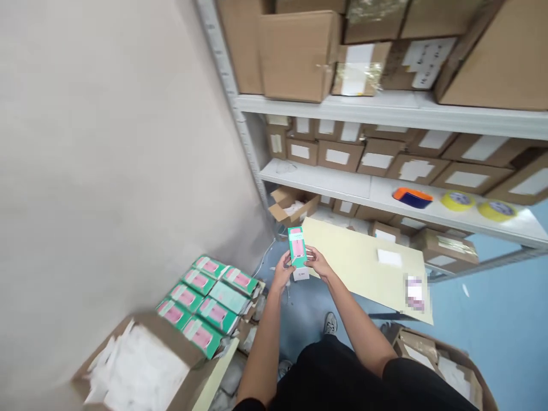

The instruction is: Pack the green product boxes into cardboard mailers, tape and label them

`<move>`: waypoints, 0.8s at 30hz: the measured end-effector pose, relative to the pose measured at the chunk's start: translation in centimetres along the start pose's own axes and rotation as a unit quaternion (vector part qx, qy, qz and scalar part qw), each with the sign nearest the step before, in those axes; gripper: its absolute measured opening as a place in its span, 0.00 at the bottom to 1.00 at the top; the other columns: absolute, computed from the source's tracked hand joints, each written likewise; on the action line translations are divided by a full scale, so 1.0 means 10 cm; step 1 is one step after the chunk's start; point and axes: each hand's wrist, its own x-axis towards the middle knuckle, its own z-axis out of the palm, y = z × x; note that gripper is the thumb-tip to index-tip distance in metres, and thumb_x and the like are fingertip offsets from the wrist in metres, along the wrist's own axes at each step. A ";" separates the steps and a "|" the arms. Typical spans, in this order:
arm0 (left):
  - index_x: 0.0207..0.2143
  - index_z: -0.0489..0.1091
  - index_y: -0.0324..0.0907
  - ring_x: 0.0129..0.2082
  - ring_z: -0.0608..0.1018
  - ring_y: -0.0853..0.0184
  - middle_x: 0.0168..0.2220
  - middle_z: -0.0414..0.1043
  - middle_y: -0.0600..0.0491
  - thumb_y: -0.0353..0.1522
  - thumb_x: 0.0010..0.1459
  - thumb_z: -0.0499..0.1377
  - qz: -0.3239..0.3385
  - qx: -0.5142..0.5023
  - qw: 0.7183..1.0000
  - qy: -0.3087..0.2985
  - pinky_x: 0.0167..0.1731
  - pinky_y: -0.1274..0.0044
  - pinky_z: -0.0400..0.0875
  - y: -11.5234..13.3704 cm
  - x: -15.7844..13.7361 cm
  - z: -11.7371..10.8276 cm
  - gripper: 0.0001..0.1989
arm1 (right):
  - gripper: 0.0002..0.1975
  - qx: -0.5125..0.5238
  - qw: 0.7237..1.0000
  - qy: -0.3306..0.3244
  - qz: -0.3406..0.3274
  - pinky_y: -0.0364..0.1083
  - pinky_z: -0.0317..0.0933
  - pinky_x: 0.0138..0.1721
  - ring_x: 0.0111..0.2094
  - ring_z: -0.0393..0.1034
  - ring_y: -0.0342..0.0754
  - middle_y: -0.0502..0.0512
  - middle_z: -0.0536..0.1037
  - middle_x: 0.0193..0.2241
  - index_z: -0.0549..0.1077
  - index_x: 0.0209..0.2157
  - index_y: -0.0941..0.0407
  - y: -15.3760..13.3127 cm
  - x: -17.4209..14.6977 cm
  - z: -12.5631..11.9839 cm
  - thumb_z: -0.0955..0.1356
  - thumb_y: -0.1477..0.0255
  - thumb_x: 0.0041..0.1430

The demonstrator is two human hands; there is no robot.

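Observation:
A green box [297, 246] with a pink picture on its front is held upright between my two hands, over the floor beside the cream table. My left hand [282, 270] grips its left edge near the bottom, the thumb on the front. Around the lower right edge are the fingers of my right hand [317, 264]. Below the picture the box shows a white end [301, 274] with small dark print. To the left, several similar green boxes [201, 333] lie in two rows, picture side up.
A cream table [355, 268] bears a white slip [389, 258]. Shelving [317, 178] behind holds cardboard boxes, an orange-and-blue item [413, 197] and yellow tape rolls [457, 200]. An open carton of white material [137, 365] stands lower left; another carton [445, 365] sits lower right.

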 end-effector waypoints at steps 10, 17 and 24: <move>0.61 0.70 0.41 0.65 0.71 0.53 0.63 0.71 0.43 0.21 0.41 0.63 -0.110 0.044 0.987 -0.108 0.66 0.60 0.62 -0.86 0.95 1.71 0.40 | 0.35 0.067 0.977 0.194 0.054 0.52 0.73 0.38 0.41 0.78 0.54 0.58 0.81 0.46 0.76 0.51 0.51 0.55 0.19 -1.81 0.72 0.76 0.33; 0.64 0.67 0.38 0.65 0.70 0.53 0.65 0.70 0.43 0.23 0.44 0.64 -0.142 0.049 0.977 -0.154 0.67 0.62 0.60 -1.57 1.41 1.97 0.41 | 0.34 0.058 0.968 0.226 0.092 0.58 0.71 0.46 0.45 0.78 0.58 0.59 0.81 0.49 0.75 0.50 0.52 1.02 0.52 -2.19 0.72 0.75 0.34; 0.63 0.70 0.44 0.67 0.68 0.51 0.67 0.67 0.45 0.30 0.46 0.70 -0.181 0.066 0.966 -0.172 0.68 0.60 0.58 -2.10 1.73 1.65 0.39 | 0.32 0.014 0.965 0.181 0.187 0.60 0.63 0.59 0.61 0.69 0.64 0.62 0.77 0.58 0.78 0.53 0.50 1.18 0.60 -2.54 0.76 0.71 0.42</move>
